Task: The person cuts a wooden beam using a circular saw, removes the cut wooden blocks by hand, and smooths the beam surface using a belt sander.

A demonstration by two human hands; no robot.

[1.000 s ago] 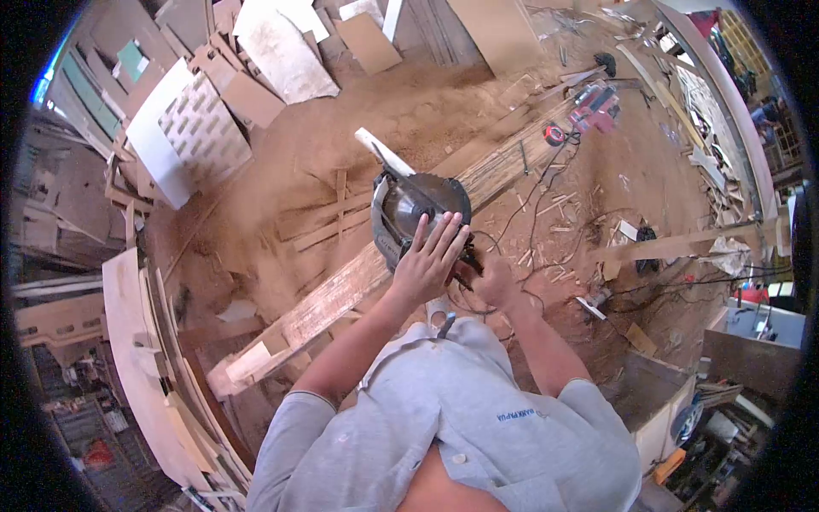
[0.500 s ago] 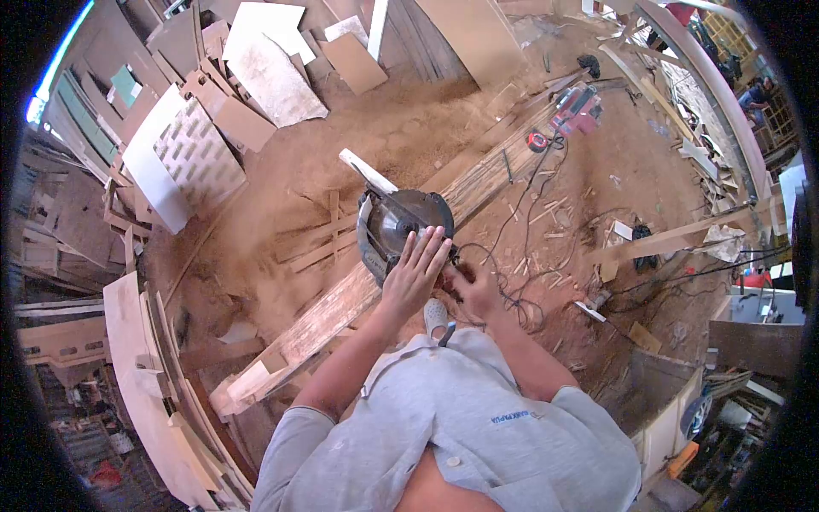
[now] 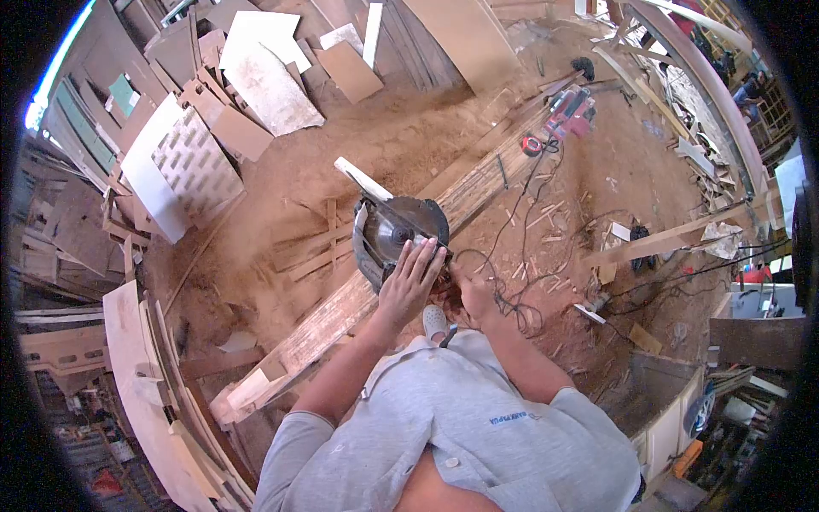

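In the head view a circular saw (image 3: 401, 224) with a round, dark metal blade side facing up is in front of my body, over a long wooden beam (image 3: 328, 316). My left hand (image 3: 408, 286) lies on the near side of the saw, fingers straight and nearly flat. At the saw's near right end, my right hand (image 3: 472, 290) is closed around what appears to be its handle; the grip is partly hidden. A narrow white-faced strip of wood (image 3: 365, 179) sticks out beyond the saw's far side.
Farther along the beam are a red tape measure (image 3: 531, 146) and a red power tool (image 3: 570, 111). Black cords (image 3: 512, 299) curl over the sawdust floor to my right. Board offcuts (image 3: 269, 81) lean at the far left; sheet panels (image 3: 141, 384) stand near left.
My left hand has slid slightly down and toward me on the saw. The saw appears a little farther left, with the whole view shifted slightly.
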